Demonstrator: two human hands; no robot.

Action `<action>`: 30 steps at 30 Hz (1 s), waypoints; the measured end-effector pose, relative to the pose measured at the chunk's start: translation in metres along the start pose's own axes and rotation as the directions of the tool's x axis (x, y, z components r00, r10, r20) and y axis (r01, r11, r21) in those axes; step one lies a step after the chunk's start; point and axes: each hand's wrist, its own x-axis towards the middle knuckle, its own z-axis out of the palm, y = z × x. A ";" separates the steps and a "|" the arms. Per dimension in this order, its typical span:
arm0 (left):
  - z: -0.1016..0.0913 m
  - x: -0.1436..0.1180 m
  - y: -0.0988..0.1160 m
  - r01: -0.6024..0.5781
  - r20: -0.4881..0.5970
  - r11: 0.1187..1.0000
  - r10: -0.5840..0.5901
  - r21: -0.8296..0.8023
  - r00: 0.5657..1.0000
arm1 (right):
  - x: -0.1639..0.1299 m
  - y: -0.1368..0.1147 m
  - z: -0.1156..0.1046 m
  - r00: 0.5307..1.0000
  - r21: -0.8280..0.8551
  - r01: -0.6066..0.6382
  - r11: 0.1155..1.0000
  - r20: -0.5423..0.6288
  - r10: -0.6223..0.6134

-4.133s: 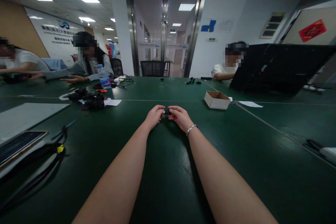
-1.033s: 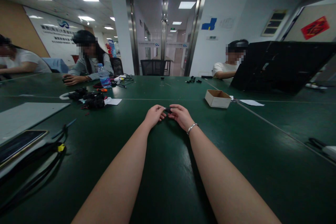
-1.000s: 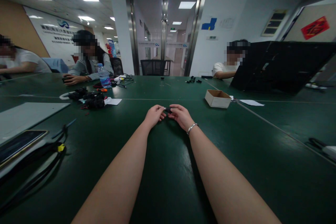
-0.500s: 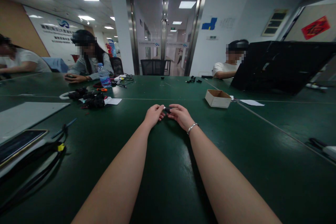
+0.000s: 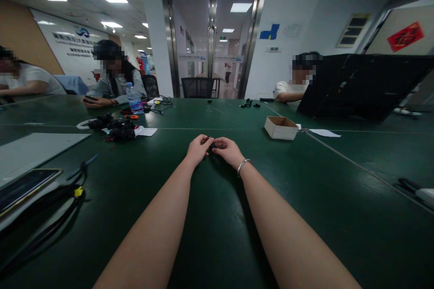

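Since the earlier frame our right hand (image 5: 228, 150) has moved a little to the left, closer to our left hand (image 5: 198, 148). Both hands pinch one small black part (image 5: 212, 143) between their fingertips, just above the green table (image 5: 217, 235).

The right hand (image 5: 228, 150) has been drawn leftward, closer against the left hand (image 5: 198, 148); the gap seen between them earlier is closed. The small black part (image 5: 212, 144), exposed between the fingertips before, is now largely covered by the fingers. The bracelet (image 5: 242, 165) has been shifted leftward with the wrist.
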 end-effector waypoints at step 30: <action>-0.153 -0.181 0.101 0.037 0.363 0.830 -0.283 0.556 0.888 | -0.155 -0.044 -0.187 0.933 -0.010 -0.316 0.949 -0.182 0.309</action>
